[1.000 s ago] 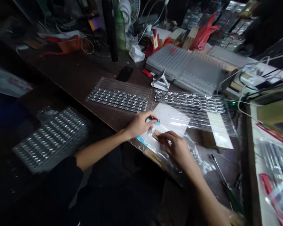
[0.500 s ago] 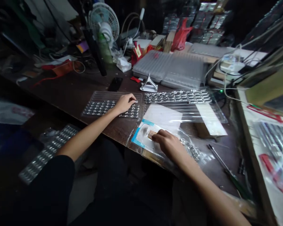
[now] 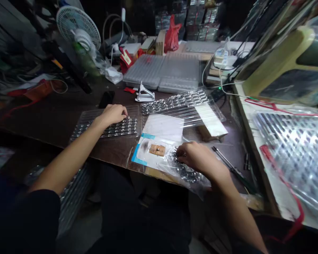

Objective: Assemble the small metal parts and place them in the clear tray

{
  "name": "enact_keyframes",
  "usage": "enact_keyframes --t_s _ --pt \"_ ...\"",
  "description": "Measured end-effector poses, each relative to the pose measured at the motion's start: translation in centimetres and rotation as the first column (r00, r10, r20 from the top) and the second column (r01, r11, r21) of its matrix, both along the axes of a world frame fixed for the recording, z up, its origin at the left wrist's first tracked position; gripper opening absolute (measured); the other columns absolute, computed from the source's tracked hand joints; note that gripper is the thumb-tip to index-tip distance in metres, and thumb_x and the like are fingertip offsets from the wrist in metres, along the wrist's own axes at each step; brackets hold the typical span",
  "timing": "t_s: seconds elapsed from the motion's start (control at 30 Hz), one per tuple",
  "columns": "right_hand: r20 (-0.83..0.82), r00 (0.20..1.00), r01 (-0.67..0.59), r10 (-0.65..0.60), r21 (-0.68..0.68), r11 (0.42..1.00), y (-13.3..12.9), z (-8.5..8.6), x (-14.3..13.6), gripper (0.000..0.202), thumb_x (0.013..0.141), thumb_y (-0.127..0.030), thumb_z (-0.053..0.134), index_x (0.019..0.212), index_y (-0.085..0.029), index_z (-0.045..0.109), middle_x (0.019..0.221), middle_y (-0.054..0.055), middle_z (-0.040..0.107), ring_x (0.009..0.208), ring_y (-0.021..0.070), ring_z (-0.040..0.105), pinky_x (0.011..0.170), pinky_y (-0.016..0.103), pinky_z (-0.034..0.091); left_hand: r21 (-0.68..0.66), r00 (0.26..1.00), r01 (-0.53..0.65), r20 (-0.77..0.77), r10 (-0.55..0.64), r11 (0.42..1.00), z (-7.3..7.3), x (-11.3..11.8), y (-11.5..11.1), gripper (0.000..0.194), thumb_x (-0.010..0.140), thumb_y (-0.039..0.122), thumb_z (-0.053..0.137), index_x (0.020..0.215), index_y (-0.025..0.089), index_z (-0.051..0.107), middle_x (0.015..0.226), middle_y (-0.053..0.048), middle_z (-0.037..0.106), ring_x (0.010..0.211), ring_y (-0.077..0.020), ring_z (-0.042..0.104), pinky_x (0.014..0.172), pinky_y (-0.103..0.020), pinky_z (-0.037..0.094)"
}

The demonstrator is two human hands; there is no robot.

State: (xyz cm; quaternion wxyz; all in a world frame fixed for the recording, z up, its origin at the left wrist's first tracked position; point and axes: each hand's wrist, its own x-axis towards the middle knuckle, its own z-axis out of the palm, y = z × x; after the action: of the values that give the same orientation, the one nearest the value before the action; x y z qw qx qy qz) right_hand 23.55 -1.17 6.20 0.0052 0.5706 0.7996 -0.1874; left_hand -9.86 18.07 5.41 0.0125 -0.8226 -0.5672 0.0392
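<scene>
My left hand (image 3: pixel 113 113) rests over the left clear plastic tray (image 3: pixel 89 114), its fingers curled at the rows of shiny metal parts (image 3: pixel 123 129). What those fingers hold, if anything, is hidden. My right hand (image 3: pixel 197 157) reaches into a heap of small metal pieces (image 3: pixel 191 175) on a clear plastic bag (image 3: pixel 168 167); its fingertips are bent down among them, and their grip is hidden. Left of it, a small brown block (image 3: pixel 157 150) with a dark spot in its middle lies on a white sheet with blue tape (image 3: pixel 140 160).
Behind my right hand lies a second tray of metal parts (image 3: pixel 175 101), with a white-topped block (image 3: pixel 211 120) against it. A screwdriver (image 3: pixel 226 162) lies to the right. A white stand (image 3: pixel 144 94) and stacked clear trays (image 3: pixel 178 72) are farther back.
My right hand has left the brown block and moved right to the small metal pieces. My left hand stays over its tray. The whole view has shifted, with things now farther left.
</scene>
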Motion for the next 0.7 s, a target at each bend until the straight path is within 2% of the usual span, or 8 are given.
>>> enact_keyframes --t_s 0.07,0.17,0.27,0.33,0.43,0.5,0.57,0.7 --pt "0.054 0.998 -0.021 0.023 -0.038 0.999 0.0 0.1 -0.4 0.013 0.082 -0.019 0.064 0.089 -0.018 0.074 0.093 0.011 0.075 0.083 0.0226 0.070 0.062 0.026 0.042 0.033 0.999 0.045 0.013 -0.046 0.998 0.9 1.9 0.0 0.021 0.084 0.028 0.059 0.097 0.021 0.073 0.105 -0.007 0.073 0.101 -0.0279 0.065 0.091 -0.038 0.045" --pt "0.096 0.994 -0.041 0.049 -0.080 0.996 0.1 0.1 -1.0 0.018 0.086 -0.015 0.056 0.090 -0.016 0.073 0.096 0.013 0.074 0.085 0.0227 0.070 0.064 0.027 0.041 0.087 0.960 0.182 0.201 -0.196 0.979 1.4 7.7 -0.3 0.023 0.088 0.030 0.055 0.099 0.021 0.073 0.109 -0.005 0.072 0.103 -0.0255 0.065 0.091 -0.036 0.046" --pt "0.094 0.995 -0.033 0.042 -0.095 0.995 0.3 -0.2 -1.1 0.020 0.086 -0.013 0.052 0.090 -0.017 0.072 0.096 0.013 0.074 0.083 0.0214 0.069 0.064 0.026 0.041 0.158 0.867 0.311 0.357 -0.348 0.937 0.8 15.2 -0.3 0.021 0.089 0.025 0.056 0.100 0.020 0.073 0.107 -0.005 0.071 0.104 -0.0231 0.062 0.095 -0.035 0.044" --pt "0.054 0.998 -0.034 0.039 -0.090 0.995 0.3 -0.4 -0.8 0.020 0.087 -0.014 0.052 0.090 -0.018 0.072 0.094 0.012 0.074 0.082 0.0204 0.069 0.065 0.026 0.041 0.229 0.814 0.348 0.408 -0.414 0.909 0.3 19.6 -0.1 0.020 0.089 0.024 0.058 0.101 0.018 0.072 0.109 -0.007 0.069 0.106 -0.0242 0.060 0.096 -0.037 0.043" --pt "-0.038 0.998 -0.054 0.052 -0.063 0.997 0.5 -0.7 -0.4 0.019 0.087 -0.014 0.053 0.088 -0.018 0.071 0.088 0.008 0.074 0.079 0.0187 0.068 0.067 0.025 0.042 0.311 0.789 0.352 0.409 -0.459 0.883 -0.5 24.1 0.3 0.016 0.087 0.025 0.065 0.097 0.015 0.072 0.110 -0.011 0.065 0.108 -0.0274 0.056 0.095 -0.039 0.043" --pt "-0.097 0.992 -0.079 0.075 -0.034 0.996 0.6 -1.0 -0.2 0.019 0.085 -0.012 0.053 0.087 -0.018 0.070 0.086 0.007 0.074 0.076 0.0178 0.066 0.067 0.025 0.043 0.327 0.787 0.347 0.408 -0.463 0.879 -0.8 25.3 0.6 0.013 0.085 0.025 0.068 0.089 0.013 0.070 0.109 -0.012 0.064 0.108 -0.0288 0.055 0.093 -0.040 0.044" --pt "-0.141 0.985 -0.101 0.097 -0.020 0.995 0.7 -1.2 -0.2 0.019 0.084 -0.011 0.053 0.086 -0.018 0.070 0.086 0.006 0.074 0.075 0.0171 0.065 0.067 0.025 0.043 0.327 0.764 0.339 0.451 -0.461 0.882 -0.7 25.2 0.5 0.010 0.084 0.022 0.069 0.087 0.013 0.068 0.106 -0.012 0.065 0.105 -0.0281 0.057 0.092 -0.040 0.045" --pt "-0.217 0.972 -0.092 0.085 -0.020 0.996 0.8 -1.2 -0.4 0.019 0.087 -0.011 0.052 0.090 -0.017 0.070 0.085 0.008 0.073 0.073 0.0160 0.064 0.066 0.024 0.041 0.283 0.588 0.349 0.677 -0.444 0.893 -0.2 21.5 -2.2 0.006 0.087 0.014 0.062 0.093 0.014 0.064 0.092 -0.006 0.068 0.088 -0.0198 0.064 0.083 -0.034 0.049"
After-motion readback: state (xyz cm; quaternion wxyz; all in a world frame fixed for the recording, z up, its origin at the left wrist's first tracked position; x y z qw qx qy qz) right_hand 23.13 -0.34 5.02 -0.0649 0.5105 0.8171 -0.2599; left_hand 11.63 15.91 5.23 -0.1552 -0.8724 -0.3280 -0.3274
